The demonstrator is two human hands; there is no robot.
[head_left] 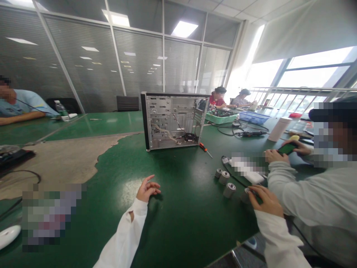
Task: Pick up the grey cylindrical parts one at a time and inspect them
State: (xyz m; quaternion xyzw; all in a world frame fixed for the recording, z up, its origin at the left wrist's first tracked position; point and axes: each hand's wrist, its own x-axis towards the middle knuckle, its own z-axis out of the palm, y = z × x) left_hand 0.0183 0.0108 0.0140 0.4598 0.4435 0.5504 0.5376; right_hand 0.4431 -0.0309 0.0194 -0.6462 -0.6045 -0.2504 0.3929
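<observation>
My left hand point(147, 189) is held over the green tabletop with its fingers apart and holds nothing. At the right, my right hand point(267, 201) has its fingertips closed on a small grey metal cylinder point(244, 196), partly hidden by the fingers. Left of it stand more of these upright: one cylinder point(229, 190) close by, with two others behind it. Farther off, an open computer case point(178, 115) stands upright on the table, showing its bare metal inside, loose wires and a black part at the bottom. An orange-handled screwdriver point(205, 148) lies at its right corner.
A white power strip point(249, 172) lies behind the cylinders. A co-worker point(320, 186) sits close on my right, holding a phone. Beyond are a white bottle point(279, 129), a green basket point(223, 118) and a blue basket point(253, 117). Bare worn tabletop point(69, 154) shows at left.
</observation>
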